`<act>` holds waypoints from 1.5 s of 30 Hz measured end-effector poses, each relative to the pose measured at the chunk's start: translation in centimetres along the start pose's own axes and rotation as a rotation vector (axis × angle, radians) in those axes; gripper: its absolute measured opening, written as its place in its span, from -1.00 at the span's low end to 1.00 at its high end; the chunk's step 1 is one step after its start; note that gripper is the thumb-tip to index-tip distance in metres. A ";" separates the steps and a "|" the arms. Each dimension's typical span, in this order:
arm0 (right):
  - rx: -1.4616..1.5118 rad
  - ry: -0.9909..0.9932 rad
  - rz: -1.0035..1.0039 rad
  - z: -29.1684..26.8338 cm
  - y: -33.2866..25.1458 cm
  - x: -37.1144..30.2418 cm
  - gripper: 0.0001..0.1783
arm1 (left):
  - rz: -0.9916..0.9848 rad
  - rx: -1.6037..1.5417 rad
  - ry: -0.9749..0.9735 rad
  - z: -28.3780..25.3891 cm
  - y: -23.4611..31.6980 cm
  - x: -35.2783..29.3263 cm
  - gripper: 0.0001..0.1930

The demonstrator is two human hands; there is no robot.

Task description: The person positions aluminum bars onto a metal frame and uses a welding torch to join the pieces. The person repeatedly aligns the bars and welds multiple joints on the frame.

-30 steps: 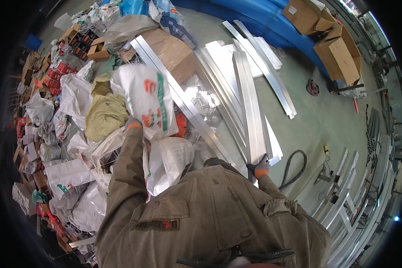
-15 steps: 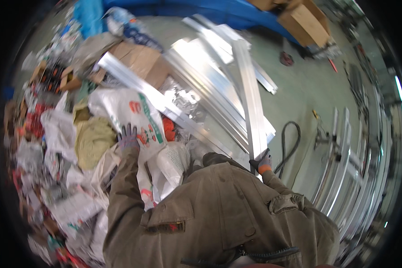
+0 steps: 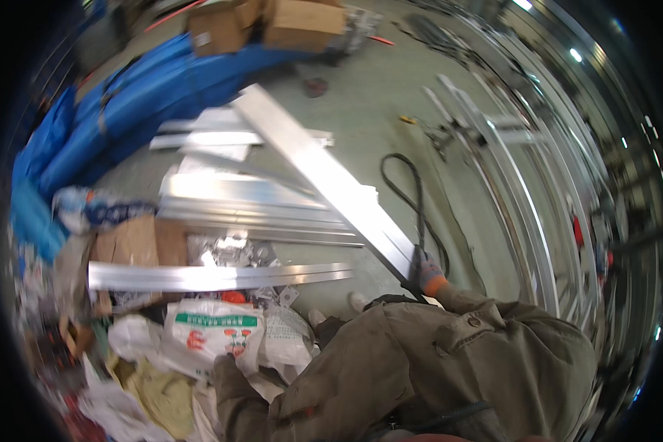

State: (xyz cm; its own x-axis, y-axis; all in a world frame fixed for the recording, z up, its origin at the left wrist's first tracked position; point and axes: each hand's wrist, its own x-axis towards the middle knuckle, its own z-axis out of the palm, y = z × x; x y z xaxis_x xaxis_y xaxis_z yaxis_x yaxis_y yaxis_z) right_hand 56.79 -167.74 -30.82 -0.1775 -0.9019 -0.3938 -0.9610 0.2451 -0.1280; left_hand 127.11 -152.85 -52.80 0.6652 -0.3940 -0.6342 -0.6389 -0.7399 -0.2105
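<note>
Right hand (image 3: 427,272) grips near end of long metal profile (image 3: 328,182), fingers clamped on it; profile slants across view of stacked profiles (image 3: 236,193) on floor (image 3: 376,96), far-end contact unclear. Left hand (image 3: 227,359) barely shows at white bag (image 3: 214,328); cannot tell its fingers' state. By judgement, partway: one profile in hand, not yet set down; stacked profiles, separate profile (image 3: 221,278) near bag lie unheld.
</note>
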 end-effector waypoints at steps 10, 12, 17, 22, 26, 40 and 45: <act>0.165 0.321 -0.098 -5.4 5.5 -5.3 0.35 | 0.635 -0.360 0.139 -2.8 26.6 -6.4 -0.21; 0.193 0.440 -0.072 -7.0 7.8 -5.5 0.33 | 1.039 -0.680 -0.078 -1.0 35.0 -11.9 -0.05; 0.248 0.764 -0.040 -13.6 15.8 -5.3 0.27 | 1.453 -0.301 -0.227 1.0 53.7 -32.5 0.16; 0.513 1.103 -0.189 -21.6 28.0 -4.7 0.23 | 1.741 -0.056 -0.198 3.4 61.1 -49.4 0.18; 0.689 1.273 -0.092 -27.8 37.1 -7.1 0.22 | 1.545 -0.012 -0.369 6.0 62.6 -53.2 0.21; 1.596 1.724 -0.552 -31.3 61.1 -9.1 -0.27 | 1.692 0.283 0.016 0.6 83.4 -55.4 0.63; 1.422 1.779 -0.312 -35.8 58.7 -0.3 -0.22 | 1.906 0.537 0.037 -7.4 94.8 -60.8 0.61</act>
State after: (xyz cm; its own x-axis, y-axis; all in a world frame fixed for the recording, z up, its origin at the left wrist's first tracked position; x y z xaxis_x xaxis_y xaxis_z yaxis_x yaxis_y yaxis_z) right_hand -7.15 -165.76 -5.66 -0.8160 -0.0590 0.5750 -0.4179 -0.6271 -0.6574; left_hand 28.94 -203.07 -28.73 -0.8995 -0.3522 -0.2585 -0.4340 0.7887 0.4354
